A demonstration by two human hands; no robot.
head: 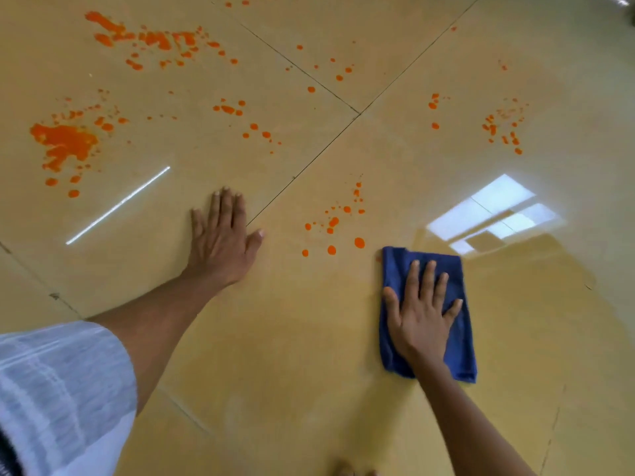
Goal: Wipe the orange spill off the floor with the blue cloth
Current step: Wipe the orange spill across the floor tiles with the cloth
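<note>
Floor of glossy tan tile fills the whole view, crossed by dark grout lines that meet at 1 junction above centre. 2 reflections lie on it: 1 thin white light streak at left and 1 bright window reflection at right. Orange spill is scattered over the far half in about 7 separate clusters; the biggest pool sits far left, a long smear lies upper left, and the top edge cuts off more splashes. Many droplets are too small and blurred to count. 1 white sleeve, cut off by the lower left corner, covers the left upper arm. 1 blue cloth, folded into a rectangle, lies flat on the floor at lower right, just beside the nearest cluster of drops and not on them. Right hand presses flat on the cloth, fingers straight and spread, hiding its middle. Left hand rests palm down on bare tile, fingers straight and together, thumb out, grasping nothing. At the bottom edge, a small rounded shape is cut off and cannot be made out.
</note>
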